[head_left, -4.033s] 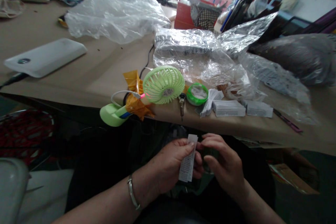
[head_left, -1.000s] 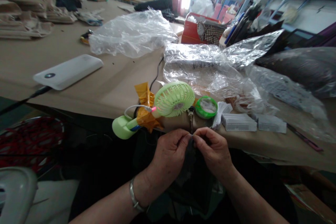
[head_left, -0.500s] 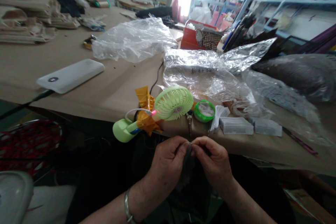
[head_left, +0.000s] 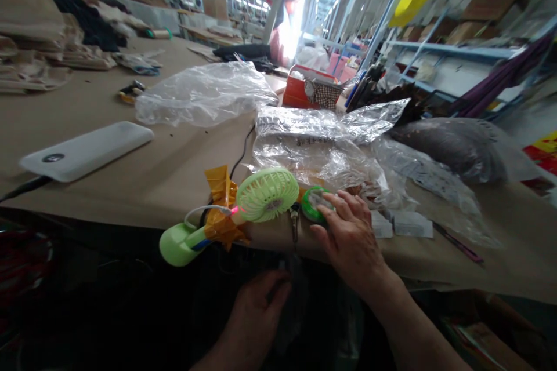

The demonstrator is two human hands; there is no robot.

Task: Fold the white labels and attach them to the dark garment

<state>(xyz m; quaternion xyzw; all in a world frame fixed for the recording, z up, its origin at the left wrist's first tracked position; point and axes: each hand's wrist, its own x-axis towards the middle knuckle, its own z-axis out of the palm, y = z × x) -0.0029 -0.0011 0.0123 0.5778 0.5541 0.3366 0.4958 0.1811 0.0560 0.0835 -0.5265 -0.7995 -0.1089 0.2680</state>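
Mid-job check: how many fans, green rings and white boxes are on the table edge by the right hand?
Fan: 1
Green ring: 1
White boxes: 2
Total: 4

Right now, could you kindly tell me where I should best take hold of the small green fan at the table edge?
I would grip the pale green handle of the fan, coming from the near side, below the table edge. The handle seems to jut past that edge, clear of the orange tape, while the ribbed cage of the head looks flimsier to hold.
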